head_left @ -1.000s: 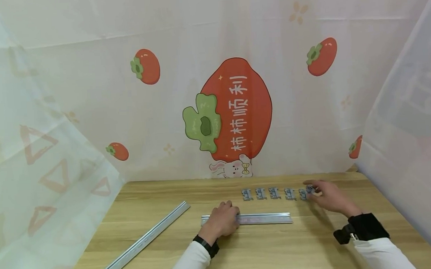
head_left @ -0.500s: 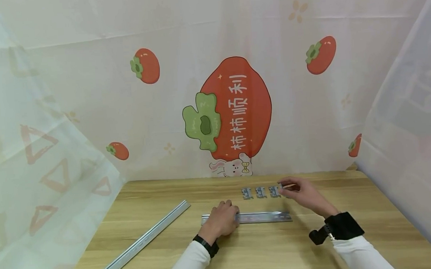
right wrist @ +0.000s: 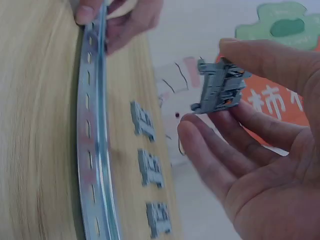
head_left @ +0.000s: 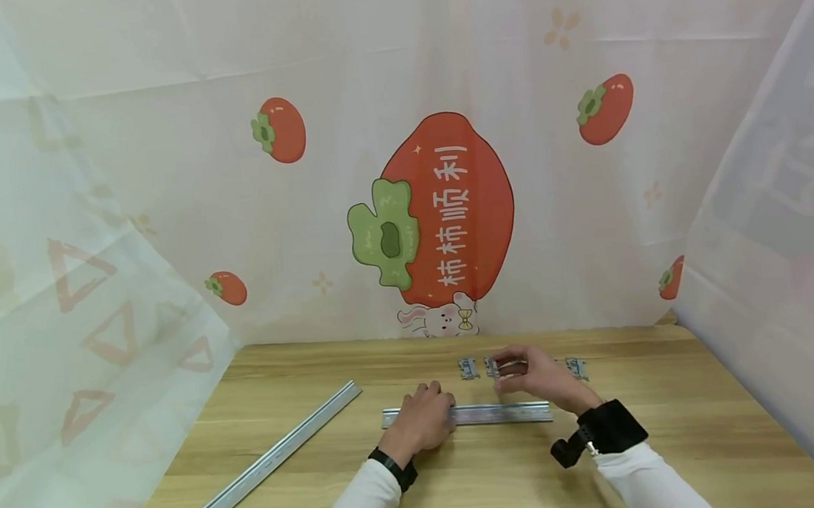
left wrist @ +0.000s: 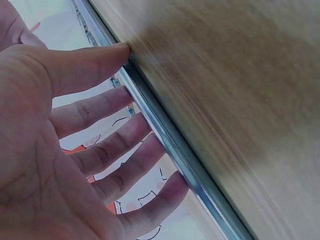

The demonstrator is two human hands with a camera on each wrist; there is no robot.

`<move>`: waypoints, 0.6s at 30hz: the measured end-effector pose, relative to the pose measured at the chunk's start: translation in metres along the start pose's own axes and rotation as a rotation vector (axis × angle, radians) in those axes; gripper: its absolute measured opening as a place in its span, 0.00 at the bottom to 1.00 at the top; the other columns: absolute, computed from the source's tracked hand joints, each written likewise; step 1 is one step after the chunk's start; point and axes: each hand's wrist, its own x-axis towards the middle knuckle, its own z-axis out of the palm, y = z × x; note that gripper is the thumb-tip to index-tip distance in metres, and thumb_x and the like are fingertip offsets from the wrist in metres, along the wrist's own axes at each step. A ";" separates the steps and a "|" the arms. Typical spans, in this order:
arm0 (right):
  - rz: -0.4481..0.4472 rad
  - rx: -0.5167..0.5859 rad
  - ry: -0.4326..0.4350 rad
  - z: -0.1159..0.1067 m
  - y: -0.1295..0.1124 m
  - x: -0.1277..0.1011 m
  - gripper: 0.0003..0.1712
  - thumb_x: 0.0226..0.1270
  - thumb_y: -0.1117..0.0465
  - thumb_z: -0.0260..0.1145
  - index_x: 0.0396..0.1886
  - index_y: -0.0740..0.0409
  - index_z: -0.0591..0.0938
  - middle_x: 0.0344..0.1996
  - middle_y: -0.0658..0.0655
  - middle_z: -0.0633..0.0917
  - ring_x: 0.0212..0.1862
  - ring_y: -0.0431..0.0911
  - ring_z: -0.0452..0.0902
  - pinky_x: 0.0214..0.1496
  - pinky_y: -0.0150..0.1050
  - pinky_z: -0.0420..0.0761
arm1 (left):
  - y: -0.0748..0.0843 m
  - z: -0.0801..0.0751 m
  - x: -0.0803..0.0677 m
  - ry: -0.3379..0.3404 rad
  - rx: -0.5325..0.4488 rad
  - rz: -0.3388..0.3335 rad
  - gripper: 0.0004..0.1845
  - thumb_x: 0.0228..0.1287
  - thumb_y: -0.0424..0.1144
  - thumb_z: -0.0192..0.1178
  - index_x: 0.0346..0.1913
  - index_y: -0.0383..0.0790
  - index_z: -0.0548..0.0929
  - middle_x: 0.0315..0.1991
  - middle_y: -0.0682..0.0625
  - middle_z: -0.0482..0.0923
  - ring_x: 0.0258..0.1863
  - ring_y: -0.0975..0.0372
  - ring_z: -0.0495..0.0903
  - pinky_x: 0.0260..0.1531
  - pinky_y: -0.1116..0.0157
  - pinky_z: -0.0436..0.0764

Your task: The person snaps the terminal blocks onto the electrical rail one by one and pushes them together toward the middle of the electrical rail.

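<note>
Step in hand: by the look of it, carrying one grey clip point(right wrist: 218, 86) from the row at the back toward the short slotted rail point(head_left: 498, 413); clip not yet seated.
Next move: likely calls for turning the clip so its foot faces the rail's lip, lining it up over a free stretch to the right of the holding hand, then pressing down; rail must be kept from sliding.
Left hand point(head_left: 419, 421): laid over the left end of the short rail, fingers point(left wrist: 107, 134) nearly straight and spread across the metal edge, thumb against the near lip; pressing rather than wrapping, nothing pinched.
Short rail: flat on the wooden table point(head_left: 700, 438), parallel to the near edge, middle of the board.
Right hand point(head_left: 534, 373): just beyond the rail, lifted off the table, thumb and forefinger pinching the clip, remaining fingers loosely curved beneath it.
Clip in the pinch: clear of the table, upright between the fingertips, over the row and near the rail.
Row of clips point(right wrist: 150, 169): lying flat beyond the rail, apart from one another, touched by neither hand.
Long rail point(head_left: 277, 454): off to the left, set at a slant, well apart from both hands.
Backdrop point(head_left: 446, 206): printed cloth with a red fruit, hanging behind the table.
</note>
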 end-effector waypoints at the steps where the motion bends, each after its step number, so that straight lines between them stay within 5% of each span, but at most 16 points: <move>1: -0.004 -0.017 -0.012 0.003 0.000 0.002 0.32 0.62 0.62 0.76 0.64 0.68 0.77 0.58 0.68 0.79 0.59 0.61 0.78 0.53 0.43 0.83 | 0.000 0.000 0.000 -0.002 0.003 0.000 0.14 0.64 0.44 0.71 0.50 0.43 0.88 0.44 0.48 0.78 0.47 0.53 0.77 0.44 0.48 0.79; 18: -0.048 -0.228 -0.047 0.031 0.006 0.019 0.32 0.64 0.56 0.75 0.62 0.68 0.76 0.55 0.65 0.80 0.53 0.56 0.77 0.56 0.48 0.77 | 0.000 -0.001 0.001 -0.048 0.021 -0.019 0.14 0.66 0.46 0.70 0.51 0.46 0.87 0.46 0.47 0.78 0.51 0.52 0.77 0.48 0.47 0.79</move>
